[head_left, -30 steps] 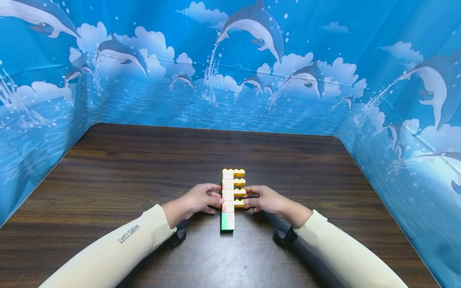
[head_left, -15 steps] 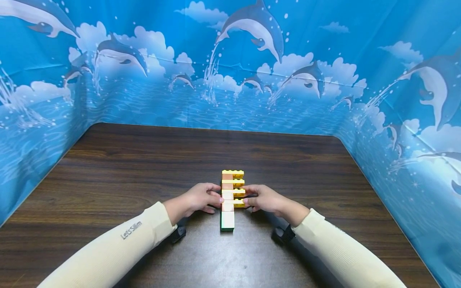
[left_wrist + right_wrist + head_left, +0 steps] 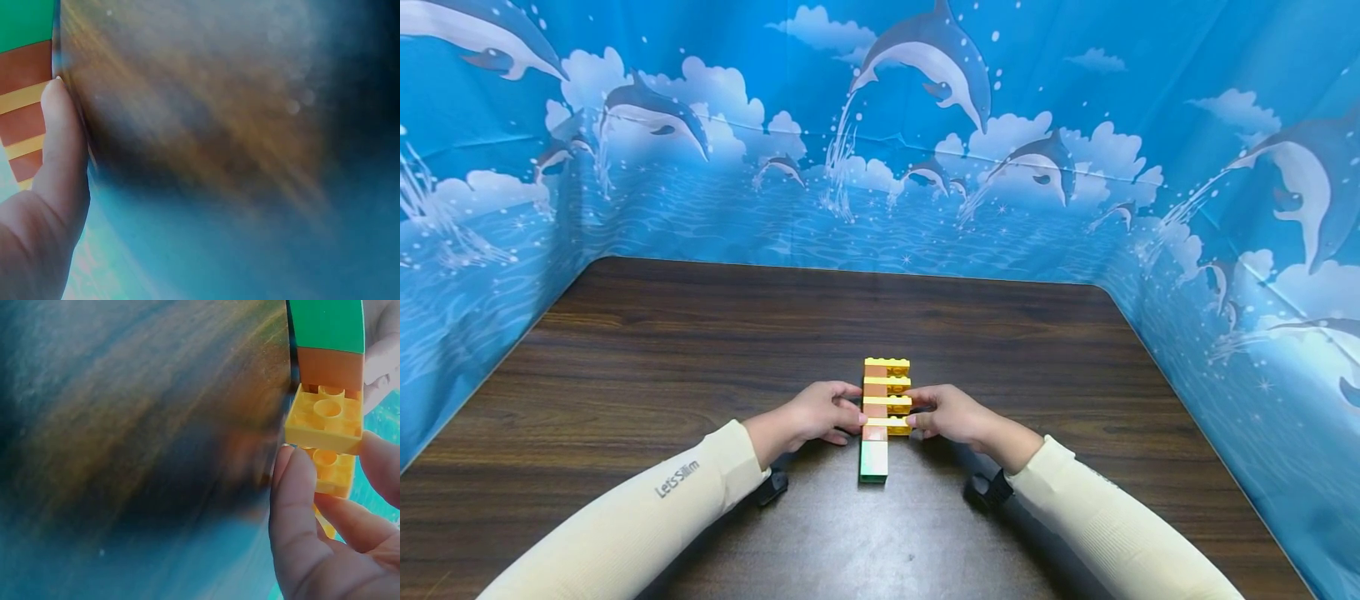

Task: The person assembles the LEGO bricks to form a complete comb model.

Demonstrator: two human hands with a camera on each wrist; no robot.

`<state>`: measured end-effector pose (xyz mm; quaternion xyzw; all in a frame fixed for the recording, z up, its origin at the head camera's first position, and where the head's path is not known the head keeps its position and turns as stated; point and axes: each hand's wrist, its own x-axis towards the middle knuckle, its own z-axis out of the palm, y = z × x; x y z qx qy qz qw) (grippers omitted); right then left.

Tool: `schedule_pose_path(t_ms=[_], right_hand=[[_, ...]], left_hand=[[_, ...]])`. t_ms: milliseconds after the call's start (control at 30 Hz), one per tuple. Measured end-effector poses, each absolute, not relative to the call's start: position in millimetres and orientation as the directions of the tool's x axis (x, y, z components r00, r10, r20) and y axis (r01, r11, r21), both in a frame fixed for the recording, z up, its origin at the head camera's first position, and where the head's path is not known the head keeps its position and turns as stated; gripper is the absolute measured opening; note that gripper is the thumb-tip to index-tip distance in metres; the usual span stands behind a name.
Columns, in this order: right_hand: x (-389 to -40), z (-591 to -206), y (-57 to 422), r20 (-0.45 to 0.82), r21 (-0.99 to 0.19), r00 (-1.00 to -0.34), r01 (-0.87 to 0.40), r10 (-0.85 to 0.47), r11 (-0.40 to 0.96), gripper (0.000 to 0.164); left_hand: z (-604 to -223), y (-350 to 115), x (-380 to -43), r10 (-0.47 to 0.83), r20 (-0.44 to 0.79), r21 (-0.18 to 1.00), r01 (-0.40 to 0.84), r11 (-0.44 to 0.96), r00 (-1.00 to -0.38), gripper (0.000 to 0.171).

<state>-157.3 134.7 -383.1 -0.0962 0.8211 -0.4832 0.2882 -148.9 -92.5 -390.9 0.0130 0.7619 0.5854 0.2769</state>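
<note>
A toy building-brick stack (image 3: 875, 389) stretches away from the person at the table's middle. Its near end is a green brick (image 3: 873, 462); beyond it orange-brown bricks alternate with longer yellow bricks (image 3: 898, 427) that jut out to the right. My left hand (image 3: 812, 414) holds the stack's left side, its thumb (image 3: 62, 137) along the edge by the nearest yellow brick in the left wrist view. From the right, my right hand (image 3: 958, 415) grips the jutting yellow ends. The right wrist view shows its fingers around the nearest yellow brick (image 3: 325, 415), beneath the green brick (image 3: 330, 325).
The dark wood-grain table (image 3: 700, 333) extends around the stack. A blue dolphin-print curtain (image 3: 880, 225) borders its back and sides. Black wrist bands (image 3: 771, 487) sit under both cream sleeves (image 3: 625, 517), close above the tabletop.
The stack's far end has come slightly nearer the person, and glare on its orange-brown bricks has faded. Both hands stay almost where they were, still holding it.
</note>
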Motion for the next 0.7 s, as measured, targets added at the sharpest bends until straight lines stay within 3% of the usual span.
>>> schedule_pose_path(t_ms=[700], right_hand=[[-156.7,-384.8,136.3,-0.375,-0.852,-0.811,0.111,-0.450,0.511,0.048]], left_hand=[[-390.0,-88.3,-146.9,0.308,-0.414,0.886,-0.302,0.352,-0.857,0.055]])
